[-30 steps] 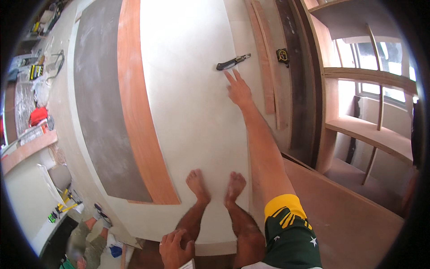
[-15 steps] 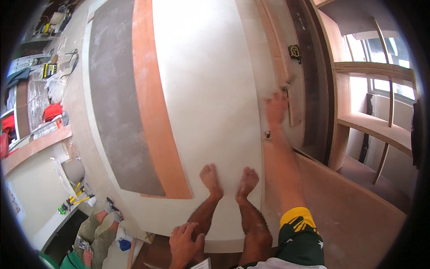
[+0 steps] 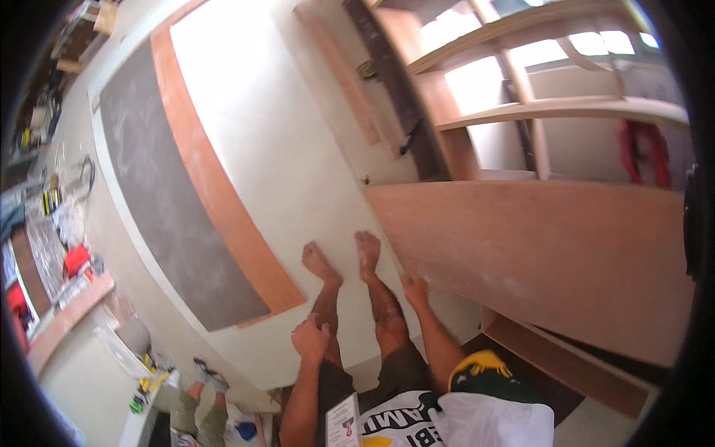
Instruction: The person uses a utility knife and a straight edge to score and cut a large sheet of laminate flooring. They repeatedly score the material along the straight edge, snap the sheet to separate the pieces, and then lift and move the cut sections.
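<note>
My left hand (image 3: 310,337) is at my left knee, its fingers loosely curled with nothing visible in them. My right hand (image 3: 415,289) is low beside the near-left edge of a large reddish wooden panel (image 3: 521,246). Its fingers look bent together; blur hides whether they hold anything or touch the panel. My bare feet (image 3: 320,261) rest on a wide white sheet (image 3: 246,127). A dark grey board (image 3: 167,179) and an orange-brown wood strip (image 3: 201,164) lie along the sheet's left side.
A tape measure (image 3: 366,70) lies by a narrow wood strip (image 3: 339,63) at the far side. Open wooden shelving (image 3: 536,112) stands at right. A person's legs (image 3: 201,406) show at lower left, below tools and clutter (image 3: 67,246).
My right hand has drawn back from the narrow strip toward my legs. The view has swung right, bringing more of the panel and shelving in. The fingers of my left hand have curled.
</note>
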`<state>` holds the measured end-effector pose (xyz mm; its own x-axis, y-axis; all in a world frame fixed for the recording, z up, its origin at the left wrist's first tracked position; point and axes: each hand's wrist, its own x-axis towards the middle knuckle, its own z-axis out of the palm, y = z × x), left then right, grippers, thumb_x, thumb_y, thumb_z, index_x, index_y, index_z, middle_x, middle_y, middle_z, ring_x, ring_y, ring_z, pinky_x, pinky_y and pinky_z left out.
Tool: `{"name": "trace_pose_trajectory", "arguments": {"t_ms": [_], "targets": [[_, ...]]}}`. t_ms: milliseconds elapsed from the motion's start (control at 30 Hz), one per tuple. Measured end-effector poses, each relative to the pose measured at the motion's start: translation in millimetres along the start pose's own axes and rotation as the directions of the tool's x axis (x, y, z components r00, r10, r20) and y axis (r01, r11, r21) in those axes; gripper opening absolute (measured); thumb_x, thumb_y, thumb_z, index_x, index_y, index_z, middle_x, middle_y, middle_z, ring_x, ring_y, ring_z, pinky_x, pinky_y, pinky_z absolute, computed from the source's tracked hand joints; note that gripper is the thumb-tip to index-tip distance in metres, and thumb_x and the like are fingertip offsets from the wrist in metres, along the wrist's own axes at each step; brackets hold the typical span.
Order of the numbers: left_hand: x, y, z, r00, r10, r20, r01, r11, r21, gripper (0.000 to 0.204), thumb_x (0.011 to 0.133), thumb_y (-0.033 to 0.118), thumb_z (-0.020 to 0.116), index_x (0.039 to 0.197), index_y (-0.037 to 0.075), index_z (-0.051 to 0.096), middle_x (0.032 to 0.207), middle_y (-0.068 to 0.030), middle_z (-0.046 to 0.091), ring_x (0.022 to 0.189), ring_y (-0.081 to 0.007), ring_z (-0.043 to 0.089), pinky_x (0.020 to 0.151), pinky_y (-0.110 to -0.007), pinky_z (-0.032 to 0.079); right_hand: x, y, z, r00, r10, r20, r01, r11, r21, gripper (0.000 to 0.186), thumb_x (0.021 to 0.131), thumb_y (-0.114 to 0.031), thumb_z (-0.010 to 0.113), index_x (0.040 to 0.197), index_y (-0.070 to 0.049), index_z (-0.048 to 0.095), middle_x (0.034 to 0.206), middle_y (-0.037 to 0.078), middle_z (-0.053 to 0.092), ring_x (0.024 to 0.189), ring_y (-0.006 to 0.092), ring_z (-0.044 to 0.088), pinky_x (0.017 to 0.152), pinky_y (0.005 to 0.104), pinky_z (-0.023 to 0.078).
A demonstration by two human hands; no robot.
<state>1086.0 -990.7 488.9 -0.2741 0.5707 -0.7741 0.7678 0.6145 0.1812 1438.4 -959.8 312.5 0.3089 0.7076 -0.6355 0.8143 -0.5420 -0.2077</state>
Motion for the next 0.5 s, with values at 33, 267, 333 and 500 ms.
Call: {"name": "trace_pose_trajectory", "arguments": {"t_ms": [33,267,333,500], "targets": [[4,-7,-5,0.999,-0.052,0.009,0.051,0.998,0.040,0.038,0.083,0.028,0.078,0.115,0.008,0.071,0.099,-0.0193,0.074,0.093,-0.0377,0.071,0.084,-0.050,0.055,-68,5,-48,0.915,0.376,0.149,-0.403,0.876,0.263,0.049,0.096,-0.039,0.067,0.121,0.004,0.069,0.121,0.022,0.069,0.115,0.0359,0.063,0.100,0.0429,0.049],[162,203,-136,0.761,0.468,-0.449,-0.640,0.655,-0.401,0.038,0.092,0.004,0.065,0.130,-0.001,0.062,0.116,-0.0158,0.072,0.109,-0.0261,0.070,0.093,-0.037,0.054,-231,236,-316,0.303,0.818,-0.488,0.378,0.367,0.850,0.037,0.108,-0.044,0.050,0.104,-0.008,0.058,0.075,0.002,0.054,0.058,0.0129,0.052,0.051,0.0309,0.044],[118,329,-230,0.641,0.632,-0.435,-0.762,0.459,-0.456,0.041,0.094,0.002,0.064,0.134,-0.003,0.058,0.120,-0.0123,0.069,0.108,-0.0220,0.067,0.092,-0.033,0.053,-242,203,-421,0.256,0.847,-0.466,0.733,0.145,0.665,0.051,0.107,-0.045,0.051,0.134,-0.002,0.057,0.114,0.011,0.065,0.099,0.0208,0.065,0.089,0.0366,0.052],[-97,577,-377,0.323,0.802,-0.502,-0.810,-0.039,-0.585,0.050,0.102,0.027,0.066,0.140,-0.003,0.054,0.116,-0.0110,0.068,0.100,-0.0167,0.066,0.086,-0.029,0.054,-230,120,-559,0.165,0.674,-0.720,0.400,0.621,0.674,0.075,0.104,-0.052,0.052,0.152,0.004,0.041,0.154,0.024,0.047,0.142,0.0386,0.046,0.119,0.0423,0.034]]}}
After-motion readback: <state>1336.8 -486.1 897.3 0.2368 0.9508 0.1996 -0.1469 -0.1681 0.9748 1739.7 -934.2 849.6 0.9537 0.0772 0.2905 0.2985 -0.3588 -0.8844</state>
